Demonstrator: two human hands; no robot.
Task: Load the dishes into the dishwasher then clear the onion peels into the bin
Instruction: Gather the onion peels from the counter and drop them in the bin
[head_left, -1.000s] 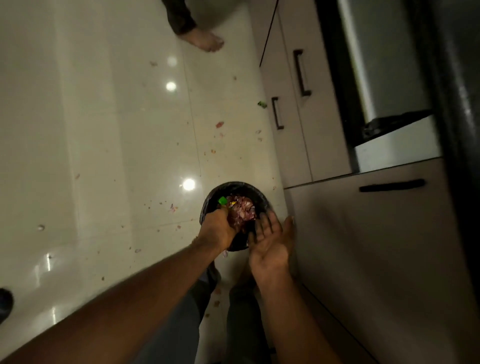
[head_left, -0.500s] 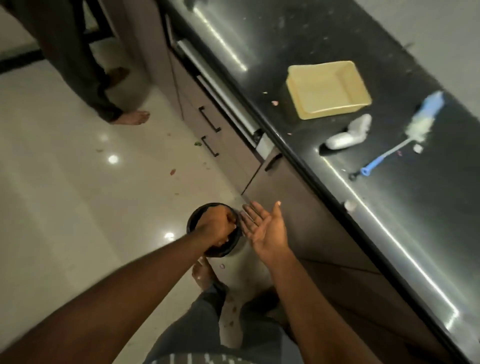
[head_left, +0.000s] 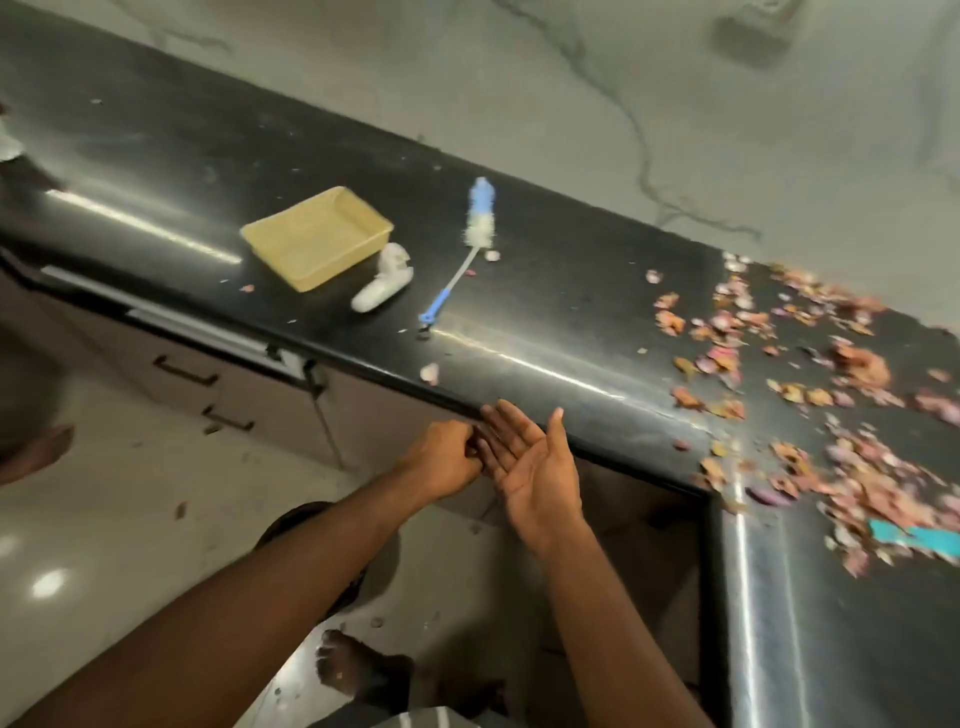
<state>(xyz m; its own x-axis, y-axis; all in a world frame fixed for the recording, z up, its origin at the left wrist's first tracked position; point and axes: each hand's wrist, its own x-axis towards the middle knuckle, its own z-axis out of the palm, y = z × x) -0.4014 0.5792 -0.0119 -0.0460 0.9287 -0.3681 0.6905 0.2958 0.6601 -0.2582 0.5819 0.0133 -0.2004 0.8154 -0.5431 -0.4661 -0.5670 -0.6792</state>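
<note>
Yellow tray (head_left: 317, 236) on bench (head_left: 545, 306) empty; one bottle brush (head_left: 465, 249); onion peels (head_left: 810, 415) scattered; hands together, left hand (head_left: 441, 460) curled against flat right hand (head_left: 530, 467).

1. This is a home kitchen: a long black polished desk (head_left: 519, 291) runs along a pale marbled wall (head_left: 623, 104) and turns a corner at the right.
2. Under it sit grey cupboard fronts with dark bar handles (head_left: 185, 370).
3. Kitchen things lie on the desk: a yellow tray (head_left: 317, 236), a blue-and-white bottle brush (head_left: 467, 244) and a scatter of onion peels (head_left: 831, 405).
4. The floor (head_left: 104, 545) is glossy pale tile, and a bare foot (head_left: 358, 670) stands on it.
</note>
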